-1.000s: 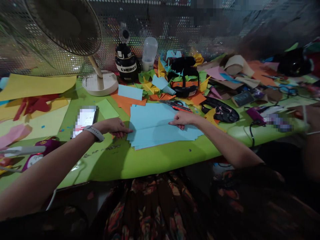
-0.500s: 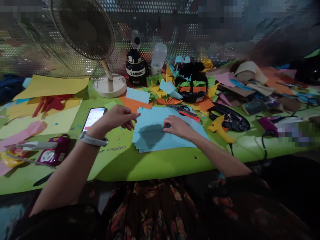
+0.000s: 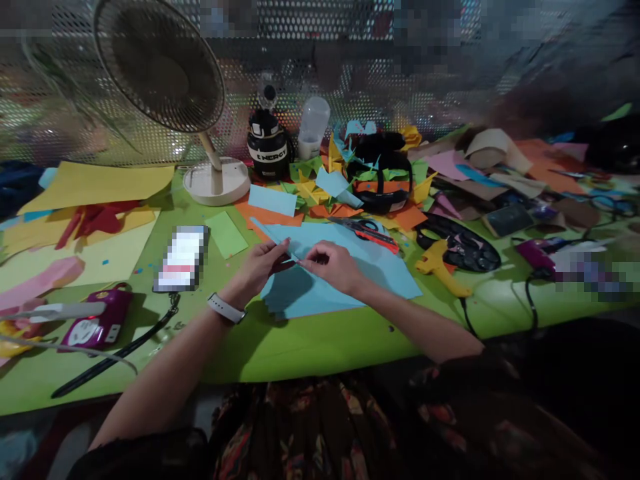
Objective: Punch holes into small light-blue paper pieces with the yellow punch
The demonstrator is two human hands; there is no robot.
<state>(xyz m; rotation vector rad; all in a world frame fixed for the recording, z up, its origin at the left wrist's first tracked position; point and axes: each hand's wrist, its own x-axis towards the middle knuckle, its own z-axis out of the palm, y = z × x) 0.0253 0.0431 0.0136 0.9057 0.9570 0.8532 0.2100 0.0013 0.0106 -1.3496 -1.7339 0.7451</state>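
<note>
Left of the blue paper stack (image 3: 315,293) lie a phone (image 3: 181,259) and, nearer to it, a green slip (image 3: 226,233). Over the stack's left part, the left hand (image 3: 257,270) pinches a thin blue piece (image 3: 265,231) between thumb and fingers; seen nearly edge-on, it could be a strip or a folded sheet. Just right of that, above the stack's middle, the right hand (image 3: 336,265) appears to pinch the same piece's near end. The step looks like folding or creasing it, and the next move seems to call for a steady left hold while the right fingertips press along the edge. Scissors (image 3: 377,239) lie at the stack's far right edge; a yellow glue gun (image 3: 441,263) rests right of it.
</note>
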